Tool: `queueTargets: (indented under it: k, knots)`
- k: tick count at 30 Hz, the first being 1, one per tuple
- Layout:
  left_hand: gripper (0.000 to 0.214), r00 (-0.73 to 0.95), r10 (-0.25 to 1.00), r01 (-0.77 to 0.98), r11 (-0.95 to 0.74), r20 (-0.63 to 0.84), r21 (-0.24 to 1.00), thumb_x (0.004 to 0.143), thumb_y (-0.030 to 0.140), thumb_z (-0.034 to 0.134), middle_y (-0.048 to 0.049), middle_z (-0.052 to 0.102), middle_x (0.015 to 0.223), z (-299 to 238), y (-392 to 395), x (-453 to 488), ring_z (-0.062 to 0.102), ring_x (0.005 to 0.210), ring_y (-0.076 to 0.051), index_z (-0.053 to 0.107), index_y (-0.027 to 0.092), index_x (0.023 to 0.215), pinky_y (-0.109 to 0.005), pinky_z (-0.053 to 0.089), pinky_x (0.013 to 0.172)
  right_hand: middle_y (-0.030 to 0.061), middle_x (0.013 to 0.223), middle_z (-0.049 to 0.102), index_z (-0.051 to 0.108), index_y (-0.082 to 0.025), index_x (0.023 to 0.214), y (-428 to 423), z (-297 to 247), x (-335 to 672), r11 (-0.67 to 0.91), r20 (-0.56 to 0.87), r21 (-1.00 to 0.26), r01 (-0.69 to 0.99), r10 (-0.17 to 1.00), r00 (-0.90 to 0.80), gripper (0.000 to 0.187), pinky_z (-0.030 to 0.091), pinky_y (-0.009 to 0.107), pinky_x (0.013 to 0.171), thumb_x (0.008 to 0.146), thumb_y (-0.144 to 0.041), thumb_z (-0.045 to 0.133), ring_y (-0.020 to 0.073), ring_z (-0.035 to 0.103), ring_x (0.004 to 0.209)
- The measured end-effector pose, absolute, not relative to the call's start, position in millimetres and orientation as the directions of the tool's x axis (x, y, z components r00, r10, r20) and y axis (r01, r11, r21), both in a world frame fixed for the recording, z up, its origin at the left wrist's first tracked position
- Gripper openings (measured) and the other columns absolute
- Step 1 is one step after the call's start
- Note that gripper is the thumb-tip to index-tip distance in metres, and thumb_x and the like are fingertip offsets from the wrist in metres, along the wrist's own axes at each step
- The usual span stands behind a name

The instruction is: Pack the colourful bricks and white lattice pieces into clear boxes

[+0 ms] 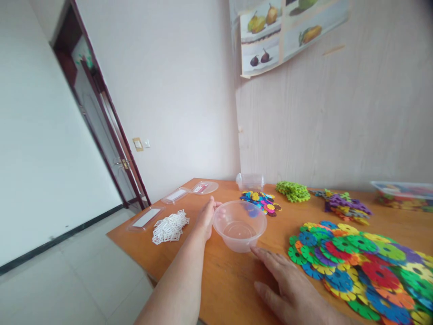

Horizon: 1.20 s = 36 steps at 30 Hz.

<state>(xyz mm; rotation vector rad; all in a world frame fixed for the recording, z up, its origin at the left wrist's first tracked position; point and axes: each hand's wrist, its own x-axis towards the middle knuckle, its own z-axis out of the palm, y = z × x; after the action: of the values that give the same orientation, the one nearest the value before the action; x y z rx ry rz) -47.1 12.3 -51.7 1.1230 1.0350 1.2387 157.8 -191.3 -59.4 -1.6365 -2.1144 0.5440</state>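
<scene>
My left hand (pixel 207 218) lies against the left side of the round, clear plastic bowl (pixel 239 228); whether it grips, I cannot tell. My right hand (pixel 287 280) is loose and spread, fingertips by the bowl's base on the near side. The bowl stands upright, between the near and far edges of the brown wooden table (pixel 233 284). It looks light, so an uneven push could tip or slide it. Slid right, it would meet the big heap of multicoloured plastic flower discs (pixel 355 262), which could spread. Just beyond it, small multicoloured flower pieces (pixel 262 202) block the way to the far edge. Toward the left corner, a sweep of my forearm could scatter the white plastic lattice pieces (pixel 170 227) over the edge.
</scene>
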Motion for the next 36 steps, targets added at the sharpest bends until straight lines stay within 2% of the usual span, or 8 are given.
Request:
queueTargets:
  k: [5, 12, 18, 27, 31, 36]
  knots:
    - [0.068, 0.049, 0.999, -0.148, 0.004, 0.003, 0.989, 0.081, 0.076, 0.046, -0.0117, 0.074, 0.084, -54, 16, -49, 0.069, 0.068, -0.018, 0.065, 0.014, 0.098, -0.025, 0.045, 0.059, 0.0099, 0.150, 0.046, 0.043, -0.015, 0.149, -192, -60, 158, 0.238, 0.080, -0.506, 0.829, 0.970, -0.229, 0.069, 0.032, 0.044, 0.117, 0.085, -0.041, 0.052, 0.0281, 0.044, 0.137]
    - [0.068, 0.045, 0.999, -0.128, -0.006, 0.012, 0.992, 0.083, 0.077, 0.042, -0.0119, 0.074, 0.085, -55, 17, -50, 0.068, 0.067, -0.018, 0.065, 0.015, 0.101, -0.025, 0.045, 0.057, 0.0098, 0.150, 0.047, 0.043, -0.016, 0.149, -195, -56, 158, 0.255, 0.100, -0.535, 0.805, 0.966, -0.240, 0.070, 0.034, 0.043, 0.116, 0.085, -0.040, 0.054, 0.0279, 0.045, 0.136]
    - [0.064, 0.050, 0.999, -0.128, -0.012, 0.018, 0.992, 0.084, 0.074, 0.043, -0.0113, 0.074, 0.086, -51, 14, -49, 0.065, 0.062, -0.015, 0.065, 0.015, 0.098, -0.024, 0.044, 0.058, 0.0095, 0.152, 0.044, 0.042, -0.019, 0.150, -195, -50, 156, 0.229, 0.059, -0.566, 0.792, 0.969, -0.239, 0.071, 0.028, 0.047, 0.118, 0.084, -0.040, 0.056, 0.0291, 0.040, 0.139]
    - [0.063, 0.035, 0.998, -0.141, -0.042, 0.048, 0.989, 0.077, 0.073, 0.055, -0.0127, 0.074, 0.088, -44, 8, -49, 0.070, 0.077, -0.021, 0.066, 0.014, 0.096, -0.029, 0.048, 0.067, 0.0096, 0.151, 0.045, 0.045, -0.019, 0.148, -197, -51, 158, 0.248, 0.099, -0.625, 0.740, 0.966, -0.240, 0.069, 0.027, 0.046, 0.118, 0.083, -0.038, 0.057, 0.0289, 0.041, 0.138]
    - [0.046, 0.015, 0.997, -0.118, -0.071, 0.073, 0.990, 0.070, 0.055, 0.071, -0.0104, 0.074, 0.089, -40, 4, -51, 0.069, 0.077, -0.021, 0.067, 0.016, 0.094, -0.027, 0.046, 0.065, 0.0096, 0.149, 0.048, 0.048, -0.019, 0.146, -197, -49, 157, 0.249, 0.099, -0.622, 0.743, 0.965, -0.241, 0.067, 0.029, 0.046, 0.117, 0.082, -0.036, 0.058, 0.0289, 0.044, 0.136]
    - [0.028, 0.084, 0.992, -0.084, -0.091, 0.098, 0.992, 0.067, 0.035, 0.071, -0.0062, 0.075, 0.091, -39, 1, -54, 0.067, 0.073, -0.016, 0.065, 0.019, 0.089, -0.025, 0.045, 0.065, 0.0077, 0.145, 0.053, 0.051, -0.021, 0.143, -198, -46, 157, 0.292, 0.155, -0.635, 0.715, 0.955, -0.253, 0.064, 0.035, 0.040, 0.113, 0.080, -0.031, 0.058, 0.0253, 0.049, 0.132]
